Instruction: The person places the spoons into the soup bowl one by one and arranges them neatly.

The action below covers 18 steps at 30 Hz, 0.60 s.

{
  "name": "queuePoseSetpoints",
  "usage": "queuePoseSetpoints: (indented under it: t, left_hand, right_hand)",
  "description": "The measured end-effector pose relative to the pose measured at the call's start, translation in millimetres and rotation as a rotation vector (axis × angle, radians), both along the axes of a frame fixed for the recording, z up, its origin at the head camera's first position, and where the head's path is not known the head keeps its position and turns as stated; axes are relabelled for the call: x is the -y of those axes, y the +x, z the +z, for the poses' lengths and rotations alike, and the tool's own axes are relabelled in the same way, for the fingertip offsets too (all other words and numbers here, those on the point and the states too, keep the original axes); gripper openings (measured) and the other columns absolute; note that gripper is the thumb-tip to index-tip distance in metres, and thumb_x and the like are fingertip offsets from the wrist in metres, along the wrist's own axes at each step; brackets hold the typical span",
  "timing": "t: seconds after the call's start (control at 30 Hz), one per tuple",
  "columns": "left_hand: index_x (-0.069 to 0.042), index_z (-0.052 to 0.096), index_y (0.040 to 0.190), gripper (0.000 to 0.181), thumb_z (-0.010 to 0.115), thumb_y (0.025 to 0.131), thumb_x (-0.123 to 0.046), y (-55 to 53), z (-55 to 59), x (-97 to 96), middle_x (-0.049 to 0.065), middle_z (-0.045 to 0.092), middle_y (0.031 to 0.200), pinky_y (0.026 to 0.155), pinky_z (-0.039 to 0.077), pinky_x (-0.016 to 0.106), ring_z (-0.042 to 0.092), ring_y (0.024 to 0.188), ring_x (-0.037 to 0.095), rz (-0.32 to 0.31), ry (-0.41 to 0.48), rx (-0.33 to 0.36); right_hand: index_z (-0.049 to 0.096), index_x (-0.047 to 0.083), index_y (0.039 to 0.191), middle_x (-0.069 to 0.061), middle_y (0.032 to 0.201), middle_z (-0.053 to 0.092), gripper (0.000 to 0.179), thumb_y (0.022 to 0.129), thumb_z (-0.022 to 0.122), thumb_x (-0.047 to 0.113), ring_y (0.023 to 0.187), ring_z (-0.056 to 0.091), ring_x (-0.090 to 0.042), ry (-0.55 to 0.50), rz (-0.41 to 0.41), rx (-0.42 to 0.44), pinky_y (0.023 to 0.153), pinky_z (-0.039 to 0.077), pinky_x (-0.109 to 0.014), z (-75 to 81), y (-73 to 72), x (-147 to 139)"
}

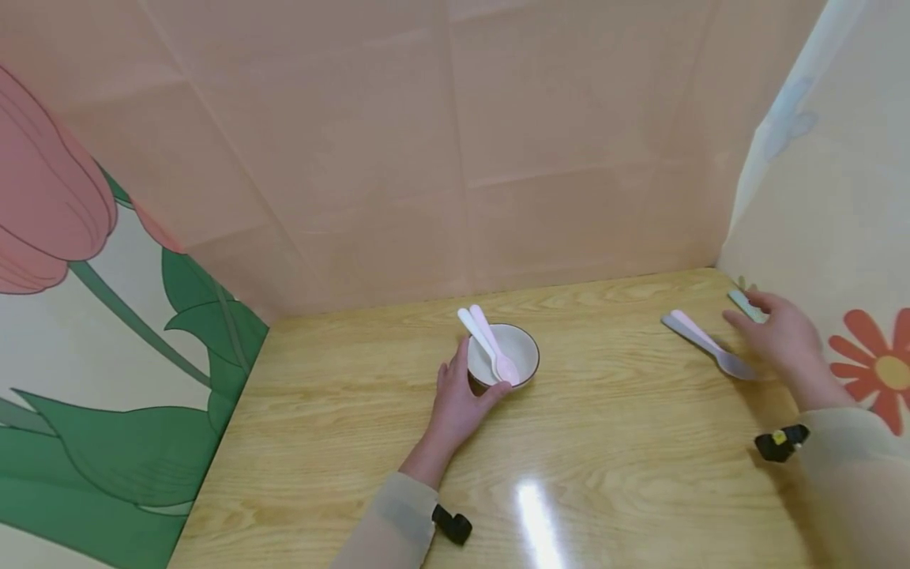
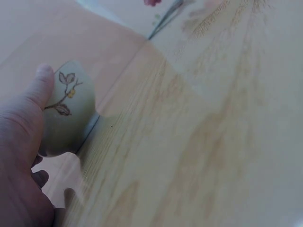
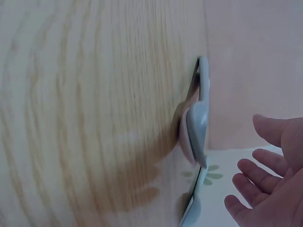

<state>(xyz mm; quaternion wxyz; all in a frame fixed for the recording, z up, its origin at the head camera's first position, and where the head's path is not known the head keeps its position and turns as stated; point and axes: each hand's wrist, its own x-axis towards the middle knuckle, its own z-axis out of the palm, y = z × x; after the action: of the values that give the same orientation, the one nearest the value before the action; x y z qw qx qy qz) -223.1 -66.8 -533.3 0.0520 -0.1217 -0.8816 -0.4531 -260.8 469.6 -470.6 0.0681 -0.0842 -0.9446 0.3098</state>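
Observation:
My left hand (image 1: pixel 458 399) grips a small white bowl (image 1: pixel 524 352) with a dark rim, thumb and fingers on either side. In the left wrist view the thumb lies along the bowl's outer wall (image 2: pixel 78 127), which bears a leafy branch print. Inside the bowl lean a white spoon (image 1: pixel 475 330) and a pink spoon (image 1: pixel 505 367), handles over the far rim. At the far right, my right hand (image 1: pixel 785 336) hovers by a pale green spoon (image 1: pixel 746 305), partly hidden by it. Its fingers are loosely bent and hold nothing in the right wrist view.
Left of the right hand, a grey spoon (image 1: pixel 732 365) lies on top of another pink spoon (image 1: pixel 684 318) on the wooden table (image 1: pixel 604 442). A pink sheet (image 1: pixel 370 158) rises behind the table. Printed panels with a tulip (image 1: pixel 50 182) and a red flower (image 1: pixel 856 348) stand at the sides.

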Motion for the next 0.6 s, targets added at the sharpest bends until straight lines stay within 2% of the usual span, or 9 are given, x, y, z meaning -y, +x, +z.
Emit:
queuePoseSetpoints:
  t: [0.1, 0.3, 0.6]
  left_hand:
    - [-0.016, 0.014, 0.178, 0.119, 0.082, 0.094, -0.064, 0.6, 1.1, 0.7, 0.018, 0.037, 0.175, 0.136, 0.008, 0.057, 0.034, 0.162, 0.037, 0.002, 0.005, 0.008]
    - [-0.019, 0.013, 0.179, 0.118, 0.082, 0.094, -0.064, 0.6, 2.0, 0.2, 0.018, 0.037, 0.175, 0.136, 0.008, 0.057, 0.032, 0.162, 0.039, 0.009, 0.010, 0.024]
    - [-0.018, 0.013, 0.179, 0.117, 0.083, 0.094, -0.062, 1.6, 5.0, 0.0, 0.018, 0.038, 0.175, 0.136, 0.006, 0.055, 0.035, 0.162, 0.035, 0.000, 0.001, 0.017]
  right_hand:
    - [0.029, -0.010, 0.167, -0.048, 0.163, 0.030, 0.088, 0.113, 0.051, 0.056, 0.143, 0.030, -0.072, -0.003, -0.010, 0.026, 0.109, 0.031, -0.083, -3.1, -1.0, -6.7]
    - [0.027, -0.010, 0.167, -0.051, 0.161, 0.028, 0.091, 0.113, 0.050, 0.059, 0.140, 0.029, -0.074, -0.009, -0.015, 0.060, 0.108, 0.030, -0.083, -9.1, -1.1, -16.3]
    - [0.016, -0.011, 0.169, -0.052, 0.162, 0.019, 0.102, 0.110, 0.050, 0.066, 0.142, 0.023, -0.076, -0.029, -0.006, 0.148, 0.112, 0.026, -0.086, -17.1, 0.9, -25.4]
